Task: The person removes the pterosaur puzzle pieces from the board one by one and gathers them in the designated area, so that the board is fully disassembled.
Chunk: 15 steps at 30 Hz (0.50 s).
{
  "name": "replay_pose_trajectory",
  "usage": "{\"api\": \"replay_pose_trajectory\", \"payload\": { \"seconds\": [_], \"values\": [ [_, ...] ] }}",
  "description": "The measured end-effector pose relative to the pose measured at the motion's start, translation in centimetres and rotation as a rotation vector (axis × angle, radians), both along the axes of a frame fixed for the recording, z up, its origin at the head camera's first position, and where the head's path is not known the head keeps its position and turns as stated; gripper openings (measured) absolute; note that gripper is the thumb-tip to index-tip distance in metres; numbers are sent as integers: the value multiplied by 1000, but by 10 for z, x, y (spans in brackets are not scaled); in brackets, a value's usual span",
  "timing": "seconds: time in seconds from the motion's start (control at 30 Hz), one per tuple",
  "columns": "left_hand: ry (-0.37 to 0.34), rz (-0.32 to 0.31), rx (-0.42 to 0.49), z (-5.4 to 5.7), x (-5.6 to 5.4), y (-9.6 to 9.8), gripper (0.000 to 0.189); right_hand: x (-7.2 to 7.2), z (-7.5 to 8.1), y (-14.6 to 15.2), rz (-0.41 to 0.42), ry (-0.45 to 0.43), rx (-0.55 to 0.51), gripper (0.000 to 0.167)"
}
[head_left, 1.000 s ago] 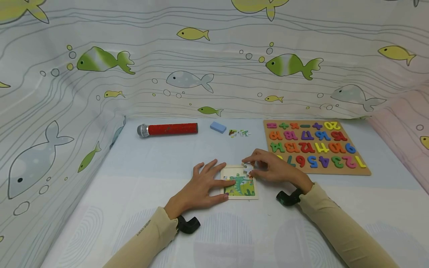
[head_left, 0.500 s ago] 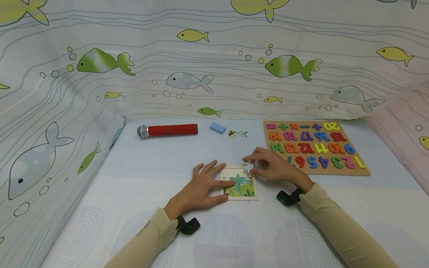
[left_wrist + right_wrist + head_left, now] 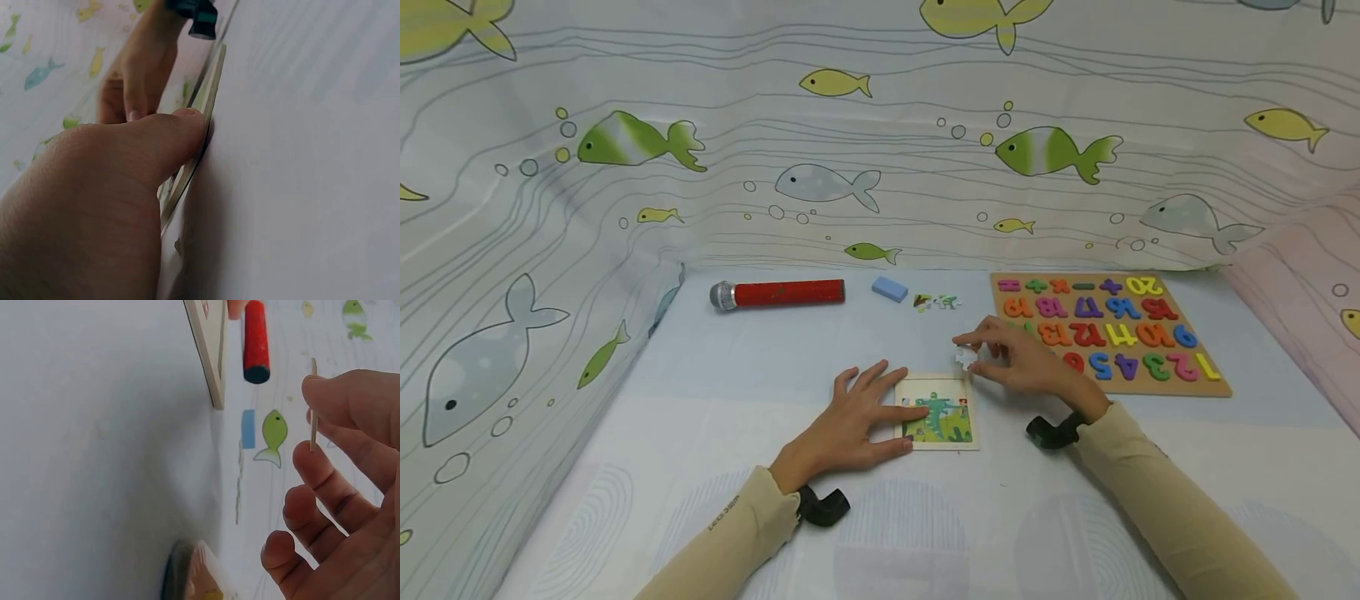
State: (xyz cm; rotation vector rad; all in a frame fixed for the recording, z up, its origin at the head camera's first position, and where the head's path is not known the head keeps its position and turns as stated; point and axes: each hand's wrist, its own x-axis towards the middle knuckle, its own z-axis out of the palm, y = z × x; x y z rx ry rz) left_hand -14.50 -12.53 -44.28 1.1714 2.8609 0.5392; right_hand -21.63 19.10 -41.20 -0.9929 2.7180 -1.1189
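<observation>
My left hand (image 3: 850, 425) lies spread over the left side of a small jigsaw puzzle in a pale wooden frame (image 3: 958, 447), fingers straight and touching it. The puzzle's lower part shows a green dinosaur picture; its top strip is bare wood. In the left wrist view the thumb (image 3: 181, 131) rests on the frame's edge. Just beyond the frame's upper right corner, my right hand (image 3: 1026, 362) pinches a whitish puzzle piece (image 3: 966, 358) between thumb and fingers. The right wrist view shows that puzzle piece (image 3: 314, 425) edge-on, held above the table.
Further back lie a red microphone (image 3: 790, 292), a blue block (image 3: 890, 289) and some loose puzzle pieces (image 3: 936, 302). A wooden number board (image 3: 1210, 388) with colourful numerals stands right, partly behind my right hand. A fish-patterned cloth (image 3: 737, 108) rises behind the table.
My right hand has lifted the puzzle piece off the frame's upper right corner and moved it up and slightly right. The left hand has stayed on the puzzle.
</observation>
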Motion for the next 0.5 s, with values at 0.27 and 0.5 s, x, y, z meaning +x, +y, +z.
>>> {"api": "replay_pose_trajectory", "payload": {
  "seconds": [0.27, 0.5],
  "values": [
    [-7, 1, 0, 0, 0, 0, 48, -10, 6, 6, -13, 38, 0, 41],
    [-2, -2, 4, 0, 0, 0, 48, -21, 11, 8, -11, 53, -5, 39]
  ]
}}
